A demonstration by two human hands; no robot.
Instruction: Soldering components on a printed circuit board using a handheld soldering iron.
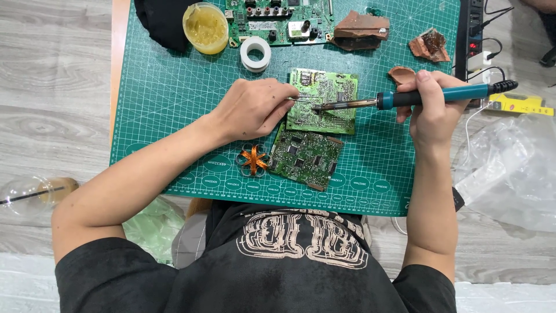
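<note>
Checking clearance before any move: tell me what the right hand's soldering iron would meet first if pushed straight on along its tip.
The right hand aims the soldering iron leftward; beyond the tip, probably the left hand's fingers over the green circuit board.

I see bright, even light from overhead, with only soft, short shadows under the forearms on the green gridded cutting mat (pixel 168 93). The crumpled clear plastic bag (pixel 509 168) at the right shows mild glare. Focus is sharp at the centre; the mat's edges bow slightly.
</note>
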